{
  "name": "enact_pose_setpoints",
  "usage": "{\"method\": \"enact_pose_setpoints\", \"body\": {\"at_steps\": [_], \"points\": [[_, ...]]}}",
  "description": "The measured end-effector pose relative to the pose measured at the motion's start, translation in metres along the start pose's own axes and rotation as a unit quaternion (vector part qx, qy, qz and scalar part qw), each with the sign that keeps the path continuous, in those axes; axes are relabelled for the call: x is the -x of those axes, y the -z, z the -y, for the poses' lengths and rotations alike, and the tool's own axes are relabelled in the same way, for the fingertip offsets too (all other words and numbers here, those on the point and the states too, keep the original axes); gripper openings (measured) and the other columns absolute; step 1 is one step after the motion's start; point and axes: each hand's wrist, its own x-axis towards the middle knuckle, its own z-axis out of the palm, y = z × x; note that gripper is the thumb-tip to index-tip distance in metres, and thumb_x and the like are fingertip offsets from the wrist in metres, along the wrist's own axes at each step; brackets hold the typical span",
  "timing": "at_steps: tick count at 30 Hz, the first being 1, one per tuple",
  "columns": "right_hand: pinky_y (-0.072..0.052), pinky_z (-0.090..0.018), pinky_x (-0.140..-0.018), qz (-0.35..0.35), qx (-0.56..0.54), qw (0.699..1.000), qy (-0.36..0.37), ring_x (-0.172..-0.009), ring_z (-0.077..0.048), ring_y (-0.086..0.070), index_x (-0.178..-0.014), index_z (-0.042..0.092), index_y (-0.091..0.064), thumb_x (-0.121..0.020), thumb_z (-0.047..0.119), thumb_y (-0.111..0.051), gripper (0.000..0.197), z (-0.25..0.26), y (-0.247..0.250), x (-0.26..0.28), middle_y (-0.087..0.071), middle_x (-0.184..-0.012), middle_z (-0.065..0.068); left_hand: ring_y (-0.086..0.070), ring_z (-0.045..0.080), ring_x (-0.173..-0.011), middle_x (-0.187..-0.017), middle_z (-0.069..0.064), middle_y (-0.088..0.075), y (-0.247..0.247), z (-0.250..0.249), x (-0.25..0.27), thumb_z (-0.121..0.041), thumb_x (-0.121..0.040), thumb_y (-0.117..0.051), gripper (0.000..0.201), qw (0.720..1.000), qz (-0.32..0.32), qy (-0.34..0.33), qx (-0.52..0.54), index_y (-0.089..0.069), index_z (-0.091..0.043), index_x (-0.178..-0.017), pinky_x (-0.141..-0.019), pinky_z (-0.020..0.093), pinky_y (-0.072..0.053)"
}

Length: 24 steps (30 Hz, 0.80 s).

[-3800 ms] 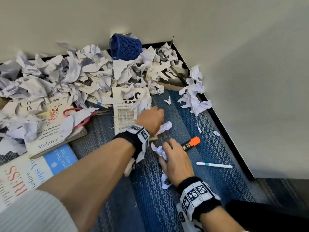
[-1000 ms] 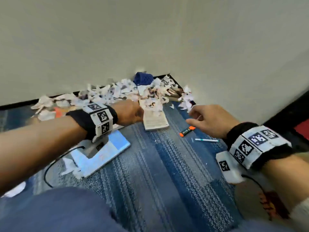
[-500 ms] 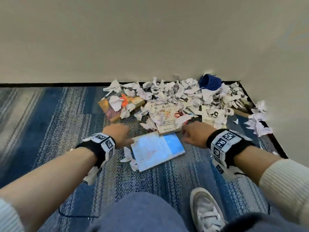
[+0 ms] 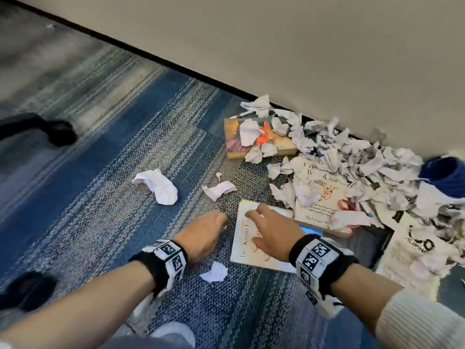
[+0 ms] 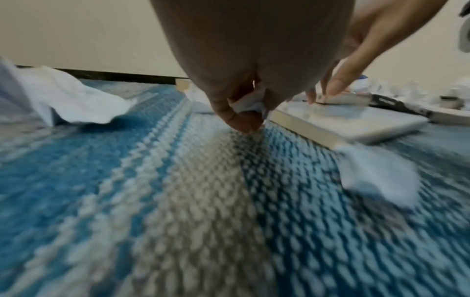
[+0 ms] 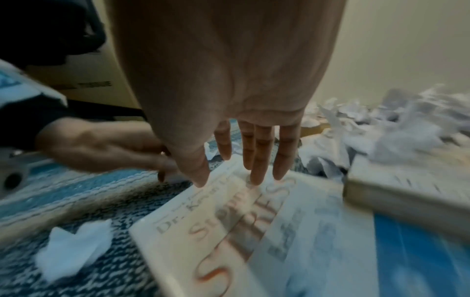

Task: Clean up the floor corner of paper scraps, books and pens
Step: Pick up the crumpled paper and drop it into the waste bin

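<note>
The left hand (image 4: 204,232) pinches a small crumpled paper scrap (image 5: 246,105) low over the ribbed blue carpet (image 4: 120,137), likely gathering strays. The right hand (image 4: 273,230) lies with straight fingers on the glossy cover of the "Stress" book (image 6: 254,237), probably steadying it before lifting. Loose wads (image 4: 158,185) sit left of it. The main heap of scraps (image 4: 352,152) (books half buried, soft-edged and creased) lies along the wall's baseboard edge.

Glossy-covered book (image 4: 245,244) lies on rough woven carpet (image 4: 130,152) beside crumpled paper scraps (image 4: 327,152).
</note>
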Motion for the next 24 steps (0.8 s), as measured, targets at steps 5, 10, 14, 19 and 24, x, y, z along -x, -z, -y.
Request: {"method": "enact_pose_setpoints", "body": {"at_steps": [5,10,14,19,24], "points": [[-0.048,-0.04,-0.083,0.023,0.089,0.993,0.068,-0.109,-0.03,-0.052,-0.132,0.014,-0.04,-0.091,0.03,-0.057,0.047,-0.011,0.04,-0.019,-0.042,-0.127,-0.009,-0.046,0.028,-0.082,-0.095,0.006,-0.046,0.049,0.027,0.014,0.006,-0.082,-0.05,0.025,0.978,-0.117,0.149,0.088,-0.04,-0.013,-0.096,-0.074,0.039,-0.037],[-0.049,-0.044,-0.091,-0.038,0.09,0.993,0.069,-0.118,-0.032,-0.048,-0.144,0.027,-0.031,-0.091,0.036,-0.059,0.06,0.007,0.056,-0.084,-0.039,-0.135,-0.009,-0.044,0.031,-0.082,-0.097,0.016,-0.049,0.066,0.081,0.015,-0.022,-0.086,-0.031,0.032,0.955,-0.197,0.219,-0.021,-0.051,-0.001,-0.098,-0.07,0.044,-0.037],[-0.045,-0.052,-0.094,0.002,0.073,0.996,0.043,-0.122,-0.039,-0.038,-0.136,0.026,-0.04,-0.095,0.031,-0.052,0.043,0.032,0.021,-0.121,-0.03,-0.14,-0.012,-0.047,0.035,-0.098,-0.112,0.018,-0.042,0.047,0.108,0.001,-0.074,-0.083,-0.041,0.073,0.908,-0.146,0.368,-0.135,-0.039,-0.009,-0.116,-0.074,0.046,-0.048],[-0.041,-0.042,-0.083,-0.067,0.051,0.993,0.082,-0.106,-0.035,-0.046,-0.12,0.009,-0.044,-0.086,-0.004,-0.049,0.036,0.039,-0.001,-0.106,-0.043,-0.121,-0.015,-0.048,0.041,-0.105,-0.123,0.027,-0.043,0.028,0.114,-0.011,-0.054,-0.094,-0.047,0.063,0.92,-0.127,0.358,-0.102,-0.037,-0.003,-0.129,-0.086,0.048,-0.044],[-0.046,-0.039,-0.065,-0.14,0.019,0.977,0.162,-0.077,-0.024,-0.047,-0.104,0.014,-0.049,-0.094,0.015,-0.044,0.011,0.046,-0.003,-0.057,-0.051,-0.092,-0.004,-0.058,0.045,-0.092,-0.119,0.026,-0.051,0.04,0.115,-0.008,-0.014,-0.099,-0.041,0.025,0.95,-0.164,0.265,-0.021,-0.043,-0.004,-0.121,-0.07,0.048,-0.042]]}}
